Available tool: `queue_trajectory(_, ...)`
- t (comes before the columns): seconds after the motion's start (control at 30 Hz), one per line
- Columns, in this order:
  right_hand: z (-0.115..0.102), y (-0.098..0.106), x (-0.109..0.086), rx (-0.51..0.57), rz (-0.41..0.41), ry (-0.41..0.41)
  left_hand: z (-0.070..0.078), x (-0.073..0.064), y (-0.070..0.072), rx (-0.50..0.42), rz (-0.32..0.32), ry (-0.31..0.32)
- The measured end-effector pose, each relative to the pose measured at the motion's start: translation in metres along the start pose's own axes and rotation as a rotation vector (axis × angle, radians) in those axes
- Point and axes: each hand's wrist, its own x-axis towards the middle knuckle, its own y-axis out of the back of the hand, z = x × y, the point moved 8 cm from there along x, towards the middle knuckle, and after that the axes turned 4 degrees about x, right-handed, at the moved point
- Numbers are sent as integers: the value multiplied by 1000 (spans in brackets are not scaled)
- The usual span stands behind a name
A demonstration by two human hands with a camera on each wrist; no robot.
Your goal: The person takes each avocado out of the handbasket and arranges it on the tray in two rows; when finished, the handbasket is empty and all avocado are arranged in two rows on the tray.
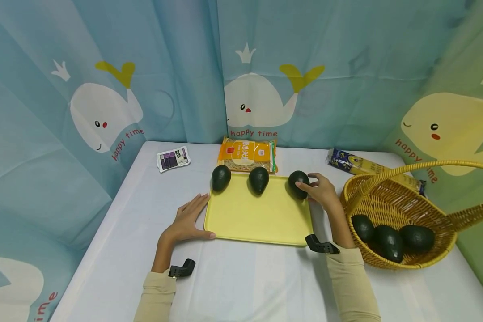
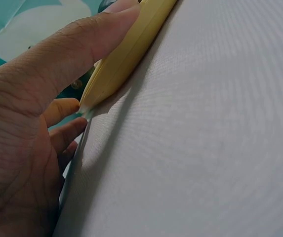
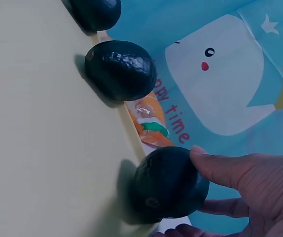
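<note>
A yellow tray (image 1: 257, 219) lies on the white-covered table. Along its far edge, dark green avocados stand in a row: one at the left corner (image 1: 221, 178), one in the middle (image 1: 259, 180), and one at the right corner (image 1: 298, 177). My right hand (image 1: 322, 191) grips the right-corner avocado between thumb and fingers; in the right wrist view this avocado (image 3: 167, 180) sits at the tray's edge. With fairly straight fingers, my left hand (image 1: 187, 222) touches the tray's left side, its thumb at the near left corner. The left wrist view shows that thumb (image 2: 82, 42) against the tray rim (image 2: 126, 54).
To the right stands a wicker basket (image 1: 446, 243) with a tall handle, holding several avocados (image 1: 388, 243). Behind the tray lies an orange food packet (image 1: 247, 154). A small white-and-purple packet (image 1: 173, 159) is back left, a blue-and-yellow packet (image 1: 356, 164) back right. Curtains (image 1: 197, 80) surround the table.
</note>
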Motion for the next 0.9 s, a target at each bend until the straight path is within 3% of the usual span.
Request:
queue_trajectory(0.27, -2, 7, -6, -59, 18, -5, 0, 0, 0, 3, 7, -3)
queue_trajectory(0.6, -23, 21, -25, -226, 60, 76, -1, 0, 0, 12, 2, 2)
queue_trajectory(0.77, -35, 24, -39, -179, 16, 141, -3, 0, -1, 20, 9, -1)
queue_trajectory(0.9, -46, 25, -56, -157, -64, 255, -1, -1, 0, 13, 12, -7)
